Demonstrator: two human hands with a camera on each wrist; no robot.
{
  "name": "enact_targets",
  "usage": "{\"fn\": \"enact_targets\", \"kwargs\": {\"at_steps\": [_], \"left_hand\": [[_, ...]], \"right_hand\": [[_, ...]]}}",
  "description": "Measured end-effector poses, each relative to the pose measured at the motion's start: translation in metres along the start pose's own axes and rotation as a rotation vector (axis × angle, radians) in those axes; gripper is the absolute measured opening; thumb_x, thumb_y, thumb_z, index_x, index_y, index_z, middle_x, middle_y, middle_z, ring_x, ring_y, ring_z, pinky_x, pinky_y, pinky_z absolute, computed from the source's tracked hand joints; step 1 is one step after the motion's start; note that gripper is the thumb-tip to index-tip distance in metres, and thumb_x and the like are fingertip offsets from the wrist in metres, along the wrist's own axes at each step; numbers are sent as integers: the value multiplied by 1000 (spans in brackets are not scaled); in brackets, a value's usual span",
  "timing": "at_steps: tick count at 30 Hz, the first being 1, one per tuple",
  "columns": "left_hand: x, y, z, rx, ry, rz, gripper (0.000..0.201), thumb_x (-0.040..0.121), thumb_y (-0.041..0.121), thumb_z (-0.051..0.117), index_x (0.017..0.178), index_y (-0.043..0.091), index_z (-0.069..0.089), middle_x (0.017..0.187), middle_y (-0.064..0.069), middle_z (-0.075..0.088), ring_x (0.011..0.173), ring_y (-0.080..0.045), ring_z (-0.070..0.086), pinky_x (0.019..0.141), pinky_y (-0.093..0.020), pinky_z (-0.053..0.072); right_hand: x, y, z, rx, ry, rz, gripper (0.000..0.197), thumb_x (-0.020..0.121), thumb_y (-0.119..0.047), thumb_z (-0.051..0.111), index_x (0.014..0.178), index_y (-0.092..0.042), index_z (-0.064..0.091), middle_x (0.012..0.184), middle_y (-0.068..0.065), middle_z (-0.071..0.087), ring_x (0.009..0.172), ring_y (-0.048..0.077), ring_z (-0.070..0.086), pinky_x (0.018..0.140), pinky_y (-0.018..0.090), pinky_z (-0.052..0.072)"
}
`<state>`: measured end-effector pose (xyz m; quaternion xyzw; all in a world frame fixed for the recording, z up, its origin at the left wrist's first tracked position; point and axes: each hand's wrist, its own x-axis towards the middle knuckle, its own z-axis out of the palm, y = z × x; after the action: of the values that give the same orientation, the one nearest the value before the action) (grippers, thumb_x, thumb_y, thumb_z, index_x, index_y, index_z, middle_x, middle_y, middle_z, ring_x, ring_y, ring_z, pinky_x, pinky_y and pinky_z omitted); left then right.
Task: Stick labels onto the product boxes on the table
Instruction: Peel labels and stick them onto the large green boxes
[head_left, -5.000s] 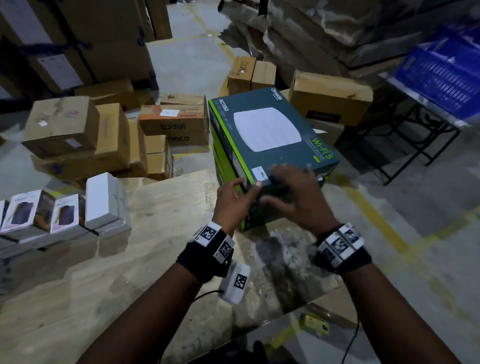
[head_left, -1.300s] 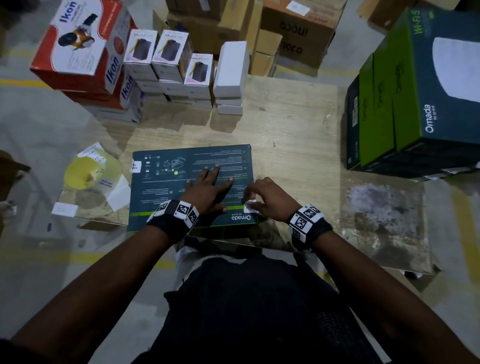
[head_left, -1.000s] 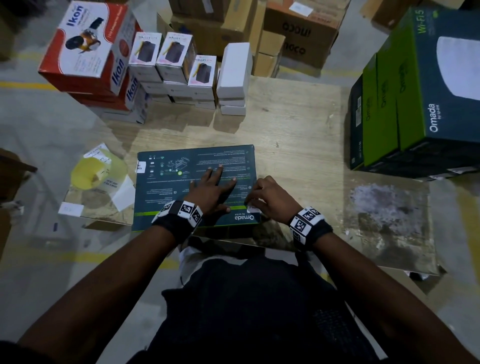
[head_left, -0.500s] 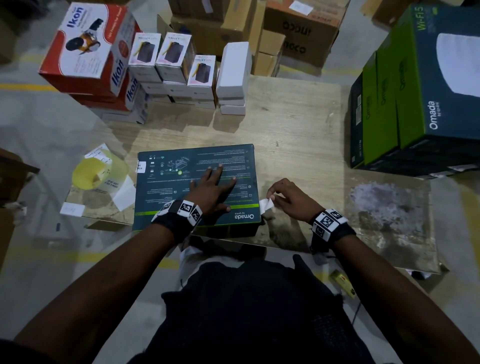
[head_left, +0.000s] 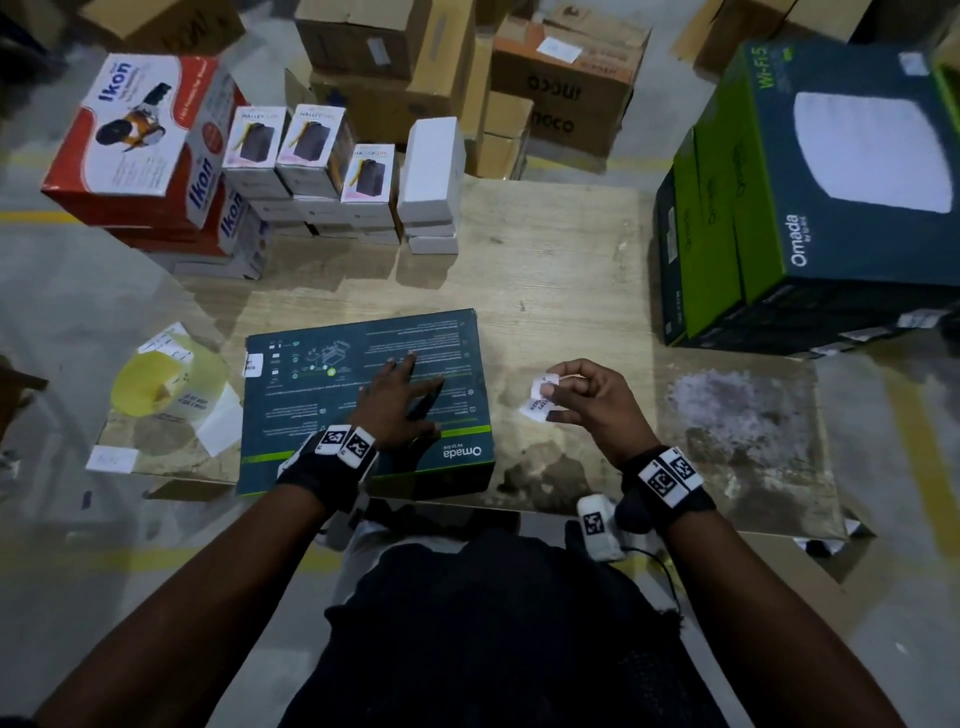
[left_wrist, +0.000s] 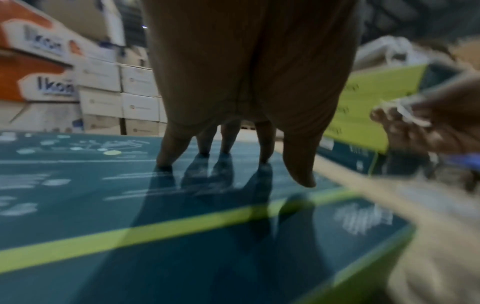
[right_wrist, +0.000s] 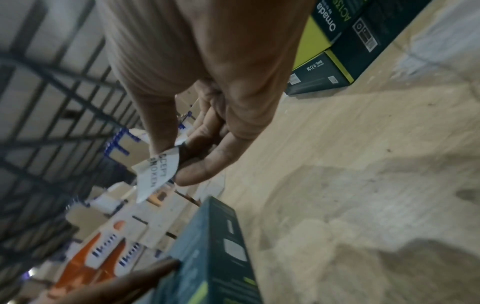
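The bench (head_left: 545, 249) carries a flat teal box (head_left: 322, 415) at its near edge, pressed by the flat, open left hand (head_left: 400, 400). The right hand (head_left: 587, 400) pinches a label (head_left: 537, 408) beside it; the dangling label could curl and stick to itself.

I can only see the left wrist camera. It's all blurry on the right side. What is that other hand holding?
Observer: The right hand pinches a small white label, held above the wooden table, beside the flat Omada box.
Operator: Does it say anything?
Observer: The right wrist camera shows part of its print, "BROKEN".
Operator: Is there already a sticker on the box my hand is on?
Observer: Yes, the head camera shows a white label at its far left edge, away from the left hand pressing flat on top.
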<state>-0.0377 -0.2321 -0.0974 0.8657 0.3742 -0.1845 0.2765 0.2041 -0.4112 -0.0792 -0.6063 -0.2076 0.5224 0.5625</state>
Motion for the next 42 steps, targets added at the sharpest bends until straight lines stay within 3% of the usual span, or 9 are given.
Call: {"fn": "enact_targets", "kwargs": {"at_steps": [3,5,9,19,24,27,33,36,42], "left_hand": [[-5,19,-16,-368,81,58,42,89,40,71,128,27,65,140,-11,57,126,-27,57,105,-47,47],[-9,42,-30,-632,110,113,29,91,33,70,118,24,71,117,-1,72,107,-12,68,95,-38,55],[-12,82,-49,-829,127,177,26,91,37,67,114,24,73,105,9,75,99,-3,69,87,-21,53],[-9,106,-50,-979,154,189,23,81,20,82,98,7,74,89,-9,76,79,-12,70,72,-23,54],[-10,95,-44,-1048,219,134,8,82,11,79,86,9,72,80,-7,73,69,-11,66,65,-23,54],[-9,86,-36,-1091,214,41,7,83,12,78,82,14,71,78,-5,73,71,-13,67,68,-25,55],[-6,77,-25,-1269,214,-98,8,84,9,76,83,11,69,83,-11,70,65,-17,63,64,-28,57],[1,66,-20,-1201,247,-147,9,82,10,79,78,14,72,78,-4,73,60,-12,62,57,-26,54],[10,55,-5,-1075,275,-265,8,81,13,81,75,17,76,74,-5,75,56,-18,63,50,-26,50]], "right_hand": [[-5,-14,1,95,-31,-21,31,87,2,72,117,-1,64,101,27,65,97,40,67,85,48,59],[-7,-23,4,75,-60,-48,41,84,7,73,122,-5,63,102,21,67,96,38,67,85,46,59],[-10,-39,11,-42,-80,-126,52,81,7,77,127,-12,63,102,24,68,90,33,64,84,47,59],[-10,-49,23,-320,-148,-153,76,77,3,81,140,-27,50,87,7,73,81,20,68,81,37,56],[-3,-46,21,-232,-13,-101,35,79,-3,83,111,-8,69,82,12,72,70,14,61,60,23,47],[4,-36,24,-154,36,-73,14,84,-6,78,97,-4,75,86,18,73,75,13,62,63,24,45],[16,-25,37,6,64,26,25,91,-7,72,115,-6,73,89,8,74,89,13,70,83,31,57],[24,-16,39,3,152,40,20,84,-3,79,103,-7,73,95,21,75,91,24,72,86,37,58],[43,6,45,-58,186,142,5,85,-1,77,87,-4,74,91,15,74,87,22,67,79,36,56]]}}
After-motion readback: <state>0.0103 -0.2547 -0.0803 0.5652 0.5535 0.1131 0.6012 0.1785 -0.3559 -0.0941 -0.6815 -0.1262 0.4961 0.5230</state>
